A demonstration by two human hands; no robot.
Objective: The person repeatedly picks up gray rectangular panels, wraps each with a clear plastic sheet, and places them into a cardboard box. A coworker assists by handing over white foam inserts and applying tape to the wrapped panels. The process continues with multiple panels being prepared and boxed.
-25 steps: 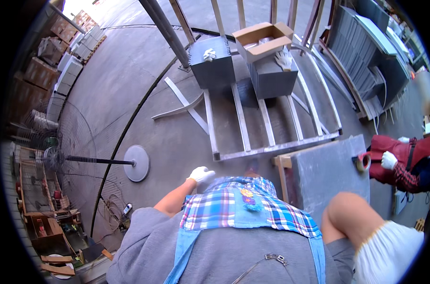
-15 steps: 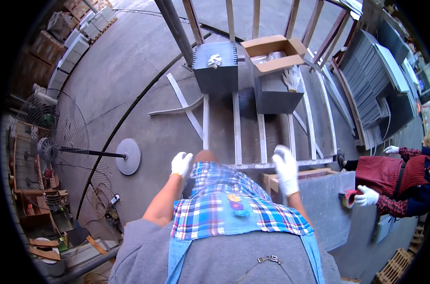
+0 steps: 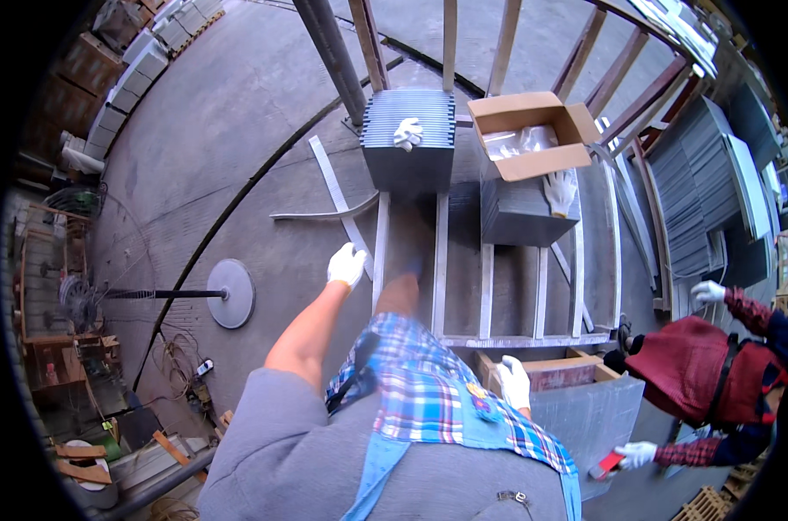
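Observation:
My left hand (image 3: 348, 266), in a white glove, reaches forward over the floor beside my leg. Its fingers are loosely bent and somewhat apart, with nothing seen in them. My right hand (image 3: 513, 382), also gloved, hangs by my hip near a wooden frame (image 3: 560, 375) beside a grey panel (image 3: 576, 421). Its fingers stretch out and it appears to hold nothing. Ahead, a stack of grey slabs (image 3: 408, 165) carries a crumpled pair of white gloves (image 3: 408, 134). An open cardboard box (image 3: 533, 165) sits on a second stack (image 3: 526, 217), with a glove (image 3: 560, 193) draped at its side.
A metal rack (image 3: 440, 260) of pale bars lies under the stacks. Loose strips (image 3: 331, 187) cross the floor to its left, near a fan's round base (image 3: 230, 293). At right, a co-worker in a red apron (image 3: 685, 365) holds a red-handled tool (image 3: 606, 466) at the grey panel.
My body has turned and stepped forward; the stacks appear nearer. My left hand has swung forward, my right hand back toward my hip. The co-worker's tool has moved lower along the panel.

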